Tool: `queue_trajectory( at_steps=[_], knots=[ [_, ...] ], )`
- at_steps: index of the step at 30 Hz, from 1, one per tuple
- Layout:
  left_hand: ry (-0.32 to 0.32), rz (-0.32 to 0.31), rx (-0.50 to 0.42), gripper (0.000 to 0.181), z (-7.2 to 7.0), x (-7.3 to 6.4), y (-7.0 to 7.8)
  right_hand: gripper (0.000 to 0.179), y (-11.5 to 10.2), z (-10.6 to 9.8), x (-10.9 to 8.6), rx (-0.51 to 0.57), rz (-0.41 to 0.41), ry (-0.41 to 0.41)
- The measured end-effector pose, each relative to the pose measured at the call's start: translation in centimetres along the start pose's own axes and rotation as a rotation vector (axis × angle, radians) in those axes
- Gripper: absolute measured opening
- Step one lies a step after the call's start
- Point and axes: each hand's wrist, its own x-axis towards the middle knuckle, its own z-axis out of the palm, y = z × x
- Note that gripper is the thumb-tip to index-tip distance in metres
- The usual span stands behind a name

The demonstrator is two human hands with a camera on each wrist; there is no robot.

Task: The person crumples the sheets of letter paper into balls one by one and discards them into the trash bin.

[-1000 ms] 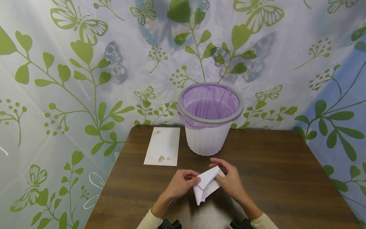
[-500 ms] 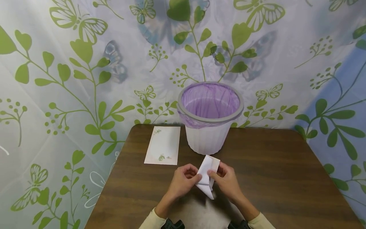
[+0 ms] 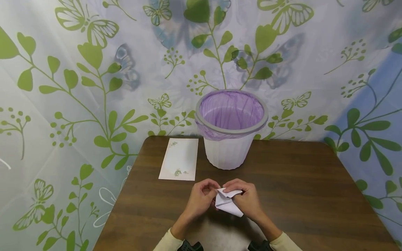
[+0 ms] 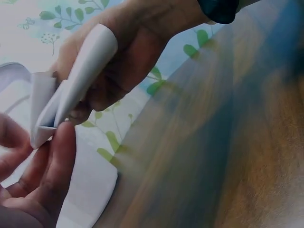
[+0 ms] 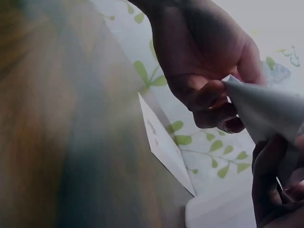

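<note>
A folded sheet of white paper is held between both hands above the front middle of the table. My left hand pinches its left corner with thumb and fingertips, as the right wrist view also shows for the folded paper. On the other side, my right hand grips the right part, fingers over the top edge and thumb against the paper. In the left wrist view the paper shows several folded layers, one edge curving outward. Parts of the inner folds are hidden by the fingers.
Behind the hands stands a white wastebasket with a grey rim and purple liner. A printed sheet of stationery lies flat to its left on the brown wooden table. A leaf-patterned cloth hangs behind.
The folded paper has been turned and lowered toward the person, its tall upper end no longer sticking up. The right hand's fingers have moved over its top edge; the left hand keeps its pinch.
</note>
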Motion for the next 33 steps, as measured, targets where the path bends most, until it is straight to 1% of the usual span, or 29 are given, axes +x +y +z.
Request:
queue_trajectory(
  at_steps=[2, 3, 5, 7, 8, 9, 11, 12, 13, 14, 15, 16, 17, 20, 22, 23, 24, 26, 28, 29, 31, 33],
  knots=[
    [-0.031, -0.028, -0.034, 0.015, -0.1, 0.0, 0.1, 0.049, 0.0, 0.0, 0.1, -0.017, -0.024, 0.018],
    [-0.047, -0.044, -0.039, 0.017, -0.2, 0.1, 0.2, 0.050, 0.0, -0.1, 0.1, -0.027, -0.023, 0.020],
    [-0.083, -0.073, -0.051, 0.021, -0.5, 0.1, 0.3, 0.047, -0.1, -0.2, 0.0, -0.058, -0.015, 0.010],
    [-0.102, -0.086, -0.036, 0.022, -0.7, 0.2, 0.3, 0.044, -0.1, -0.4, 0.0, -0.075, 0.044, 0.004],
    [-0.095, -0.092, -0.027, 0.021, -0.8, 0.2, 0.3, 0.043, -0.1, -0.6, 0.1, -0.080, 0.098, 0.010],
    [-0.075, -0.090, -0.026, 0.021, -0.9, 0.2, 0.3, 0.038, -0.1, -0.7, 0.1, -0.061, 0.171, 0.016],
    [-0.017, -0.083, -0.047, 0.020, -0.9, 0.3, 0.3, 0.029, -0.1, -0.9, 0.3, 0.038, 0.321, 0.021],
    [0.025, -0.074, -0.053, 0.020, -0.9, 0.4, 0.4, 0.030, -0.2, -1.0, 0.3, 0.107, 0.393, 0.021],
    [0.067, -0.064, -0.060, 0.020, -0.9, 0.4, 0.4, 0.035, -0.2, -1.1, 0.3, 0.174, 0.449, 0.007],
    [0.110, -0.052, -0.060, 0.020, -0.8, 0.4, 0.4, 0.040, -0.3, -1.2, 0.4, 0.246, 0.494, -0.015],
    [0.146, -0.038, -0.062, 0.019, -0.7, 0.5, 0.4, 0.045, -0.4, -1.3, 0.3, 0.314, 0.521, -0.038],
    [0.177, -0.026, -0.067, 0.018, -0.6, 0.5, 0.3, 0.046, -0.4, -1.4, 0.3, 0.373, 0.513, -0.064],
    [0.209, -0.012, -0.064, 0.017, -0.4, 0.5, 0.2, 0.043, -0.4, -1.5, 0.2, 0.423, 0.488, -0.093],
    [0.291, 0.033, -0.063, 0.015, 0.2, 0.6, 0.1, 0.038, -0.2, -1.6, 0.0, 0.572, 0.352, -0.178],
    [0.338, 0.055, -0.088, 0.014, 0.5, 0.7, 0.1, 0.042, -0.1, -1.6, -0.2, 0.623, 0.259, -0.216],
    [0.351, 0.063, -0.099, 0.015, 0.6, 0.7, 0.2, 0.045, 0.0, -1.5, -0.2, 0.619, 0.234, -0.219],
    [0.351, 0.072, -0.113, 0.016, 0.7, 0.7, 0.3, 0.049, 0.0, -1.3, -0.3, 0.601, 0.223, -0.204],
    [0.321, 0.075, -0.144, 0.016, 0.6, 0.6, 0.4, 0.050, 0.1, -1.0, -0.3, 0.523, 0.226, -0.135],
    [0.257, 0.067, -0.167, 0.018, 0.4, 0.6, 0.6, 0.042, 0.0, -0.7, -0.3, 0.449, 0.255, -0.045],
    [0.222, 0.060, -0.179, 0.020, 0.3, 0.6, 0.6, 0.036, -0.1, -0.6, -0.3, 0.431, 0.278, -0.005],
    [0.166, 0.046, -0.193, 0.022, 0.0, 0.6, 0.7, 0.026, -0.3, -0.4, -0.3, 0.435, 0.317, 0.038],
    [0.123, 0.041, -0.202, 0.025, -0.2, 0.6, 0.9, 0.019, -0.4, -0.2, -0.2, 0.464, 0.345, 0.062]
  ],
)
